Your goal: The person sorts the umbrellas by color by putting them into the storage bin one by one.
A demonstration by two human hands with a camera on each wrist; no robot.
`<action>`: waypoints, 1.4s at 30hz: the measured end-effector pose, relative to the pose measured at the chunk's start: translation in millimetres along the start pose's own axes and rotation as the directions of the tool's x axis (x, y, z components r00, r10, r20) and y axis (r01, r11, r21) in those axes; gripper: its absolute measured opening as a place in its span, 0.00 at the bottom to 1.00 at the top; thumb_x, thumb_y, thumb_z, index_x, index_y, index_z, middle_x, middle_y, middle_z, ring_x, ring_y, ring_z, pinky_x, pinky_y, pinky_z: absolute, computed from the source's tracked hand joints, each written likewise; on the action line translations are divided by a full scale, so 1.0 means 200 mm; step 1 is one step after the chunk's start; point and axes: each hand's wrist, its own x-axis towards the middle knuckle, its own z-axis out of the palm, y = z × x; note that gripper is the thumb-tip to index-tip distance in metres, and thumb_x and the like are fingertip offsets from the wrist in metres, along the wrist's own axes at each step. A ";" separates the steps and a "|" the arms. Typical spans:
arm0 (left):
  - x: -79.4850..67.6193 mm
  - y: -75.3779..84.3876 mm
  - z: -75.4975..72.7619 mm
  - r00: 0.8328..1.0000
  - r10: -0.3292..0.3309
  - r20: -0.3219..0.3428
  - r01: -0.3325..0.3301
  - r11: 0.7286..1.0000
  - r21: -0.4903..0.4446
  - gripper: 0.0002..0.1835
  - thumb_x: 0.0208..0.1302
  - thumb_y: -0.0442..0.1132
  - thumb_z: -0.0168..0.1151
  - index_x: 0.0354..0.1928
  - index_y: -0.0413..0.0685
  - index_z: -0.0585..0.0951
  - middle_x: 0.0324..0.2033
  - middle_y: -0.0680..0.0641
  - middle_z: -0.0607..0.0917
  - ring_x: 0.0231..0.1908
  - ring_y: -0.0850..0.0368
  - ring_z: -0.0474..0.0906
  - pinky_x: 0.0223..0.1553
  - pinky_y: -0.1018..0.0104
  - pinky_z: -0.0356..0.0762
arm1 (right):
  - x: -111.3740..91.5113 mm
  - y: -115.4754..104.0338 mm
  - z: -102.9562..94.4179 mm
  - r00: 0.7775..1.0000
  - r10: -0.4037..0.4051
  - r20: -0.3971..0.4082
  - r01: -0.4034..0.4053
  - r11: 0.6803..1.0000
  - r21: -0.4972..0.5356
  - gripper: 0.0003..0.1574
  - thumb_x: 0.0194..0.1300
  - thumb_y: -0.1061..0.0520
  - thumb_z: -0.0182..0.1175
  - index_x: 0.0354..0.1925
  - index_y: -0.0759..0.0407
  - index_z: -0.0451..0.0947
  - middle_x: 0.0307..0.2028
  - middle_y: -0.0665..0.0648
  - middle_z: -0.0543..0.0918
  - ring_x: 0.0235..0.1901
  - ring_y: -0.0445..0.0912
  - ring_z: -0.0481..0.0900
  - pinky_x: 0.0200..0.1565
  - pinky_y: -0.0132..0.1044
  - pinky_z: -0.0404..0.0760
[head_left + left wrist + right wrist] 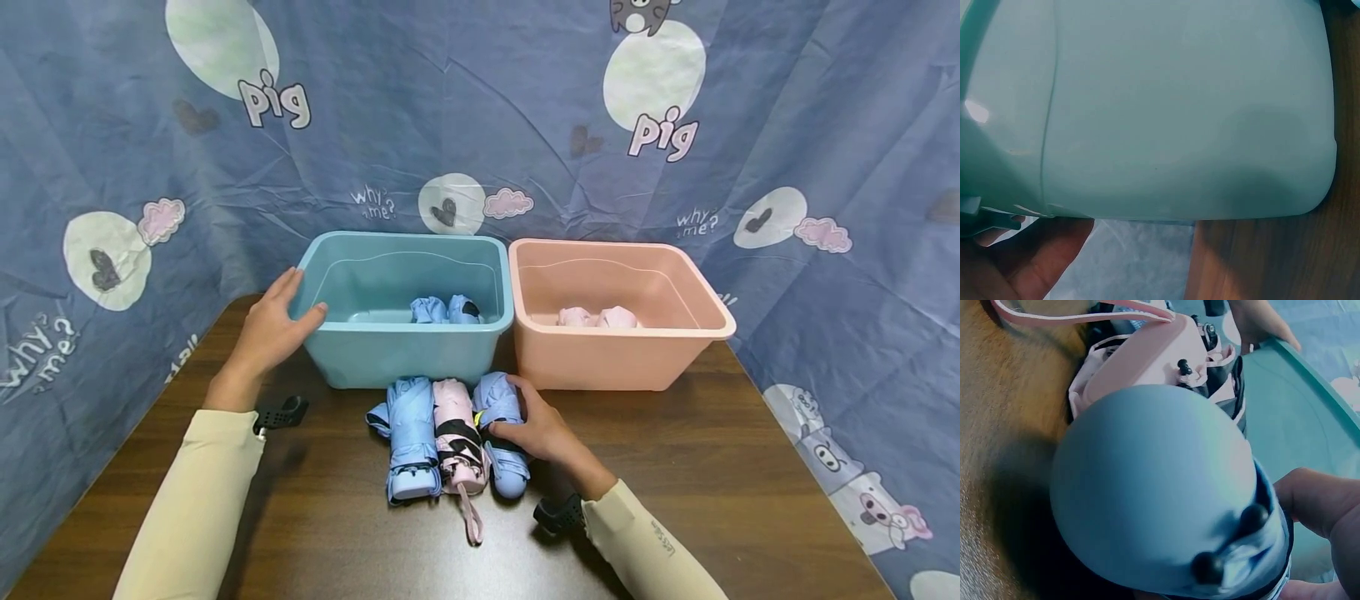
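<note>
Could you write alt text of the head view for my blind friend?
A person's right hand holds a folded blue umbrella on a table, beside a pink umbrella and a second blue umbrella. The left hand touches the blue bin behind them, which holds blue bundles; the peach bin beside it holds pink bundles.

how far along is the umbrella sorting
Two blue bundles in the blue bin and two pink bundles in the pink bin look done. The right hand grips a blue umbrella on the table. The other blue umbrella and the pink umbrella beside it seem to remain.
</note>
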 end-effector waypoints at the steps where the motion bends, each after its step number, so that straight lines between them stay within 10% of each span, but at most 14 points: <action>1: 0.00 0.00 0.00 1.000 0.001 -0.003 -0.001 1.000 0.000 0.43 0.67 0.55 0.52 0.74 0.38 0.51 0.74 0.37 0.51 0.69 0.28 0.50 0.62 0.31 0.53 | 0.00 0.00 -0.01 1.000 -0.003 0.000 0.003 1.000 0.004 0.51 0.51 0.49 0.71 0.69 0.50 0.60 0.54 0.64 0.76 0.47 0.54 0.76 0.50 0.50 0.74; 17: 0.00 0.00 -0.02 1.000 -0.002 -0.015 0.002 1.000 -0.007 0.42 0.67 0.54 0.52 0.74 0.38 0.51 0.74 0.37 0.51 0.69 0.29 0.49 0.62 0.31 0.52 | -0.05 -0.14 -0.12 0.989 -0.144 0.035 0.135 0.974 0.184 0.51 0.54 0.57 0.69 0.72 0.47 0.56 0.61 0.61 0.71 0.52 0.55 0.76 0.50 0.47 0.77; 24: 0.00 0.01 -0.03 1.000 -0.003 -0.008 0.003 1.000 -0.006 0.43 0.67 0.55 0.52 0.75 0.38 0.51 0.74 0.37 0.50 0.69 0.29 0.49 0.63 0.32 0.52 | -0.11 -0.22 -0.16 0.979 -0.190 0.074 0.173 0.966 0.190 0.52 0.56 0.57 0.68 0.72 0.38 0.54 0.49 0.60 0.76 0.45 0.52 0.78 0.43 0.43 0.79; 32: 0.00 0.02 -0.01 1.000 -0.002 0.004 0.002 1.000 0.001 0.43 0.67 0.56 0.52 0.75 0.39 0.52 0.74 0.38 0.51 0.69 0.29 0.50 0.62 0.31 0.53 | -0.23 -0.44 -0.23 0.969 -0.218 0.120 0.179 0.945 0.274 0.50 0.59 0.64 0.65 0.73 0.51 0.51 0.52 0.65 0.73 0.47 0.53 0.77 0.46 0.47 0.80; 42: -0.01 0.01 0.00 1.000 -0.002 0.000 0.002 1.000 0.003 0.42 0.67 0.55 0.51 0.74 0.38 0.52 0.74 0.37 0.51 0.69 0.28 0.50 0.61 0.30 0.52 | -0.14 -0.40 -0.23 0.948 -0.309 0.080 0.273 0.914 0.302 0.52 0.58 0.61 0.66 0.72 0.41 0.51 0.53 0.63 0.73 0.49 0.52 0.78 0.46 0.43 0.81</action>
